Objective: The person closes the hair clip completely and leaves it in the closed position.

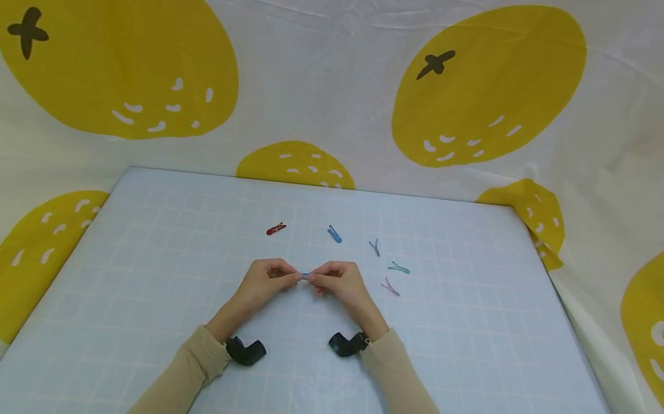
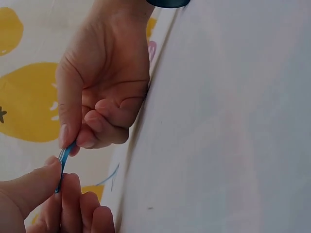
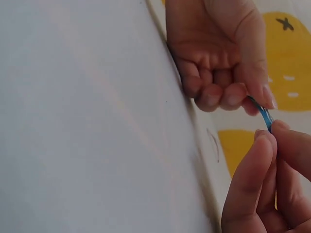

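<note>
Between my two hands is a small blue snap hair clip [image 2: 65, 156], held over the table in front of me. My left hand [image 1: 265, 283] pinches one end of it between thumb and forefinger. The other end is pinched the same way by my right hand [image 1: 346, 287], so only the clip's middle shows. Beyond the hands lie more hair clips: a red one [image 1: 276, 229], a blue one [image 1: 334, 234], and a dark bluish one [image 1: 375, 247]. A mint green clip [image 1: 399, 268] and a pink clip [image 1: 390, 287] lie to the right of my right hand.
The table [image 1: 174, 325] wears a pale blue cover with a faint grid. Behind it hangs a white cloth [image 1: 320, 84] printed with large yellow fruit shapes. A black wrist device [image 1: 246, 352] sits at my left cuff, another [image 1: 348, 344] at my right.
</note>
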Tool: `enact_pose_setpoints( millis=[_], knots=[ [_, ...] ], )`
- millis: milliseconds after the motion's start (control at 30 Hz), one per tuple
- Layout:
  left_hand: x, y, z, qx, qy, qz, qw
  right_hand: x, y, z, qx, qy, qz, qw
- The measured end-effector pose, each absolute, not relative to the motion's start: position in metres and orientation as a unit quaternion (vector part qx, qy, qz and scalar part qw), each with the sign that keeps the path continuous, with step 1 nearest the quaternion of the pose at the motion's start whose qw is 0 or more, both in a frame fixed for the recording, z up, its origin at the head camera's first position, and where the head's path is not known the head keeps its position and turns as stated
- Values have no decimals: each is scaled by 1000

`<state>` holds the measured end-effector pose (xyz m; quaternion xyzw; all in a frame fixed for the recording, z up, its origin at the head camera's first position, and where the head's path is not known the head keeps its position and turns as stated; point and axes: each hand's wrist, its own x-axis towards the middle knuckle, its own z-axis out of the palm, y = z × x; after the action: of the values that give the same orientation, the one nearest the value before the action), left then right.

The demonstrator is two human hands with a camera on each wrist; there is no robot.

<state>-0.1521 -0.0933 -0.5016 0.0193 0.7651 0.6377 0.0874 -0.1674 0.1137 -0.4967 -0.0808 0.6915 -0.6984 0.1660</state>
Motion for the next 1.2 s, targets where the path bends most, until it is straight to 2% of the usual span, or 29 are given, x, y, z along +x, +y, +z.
enact_pose_setpoints(
  millis=[1200],
  knots=[
    [-150, -92, -500, 53, 828, 554, 71, -169, 115, -500, -69, 701, -691, 165]
  ],
)
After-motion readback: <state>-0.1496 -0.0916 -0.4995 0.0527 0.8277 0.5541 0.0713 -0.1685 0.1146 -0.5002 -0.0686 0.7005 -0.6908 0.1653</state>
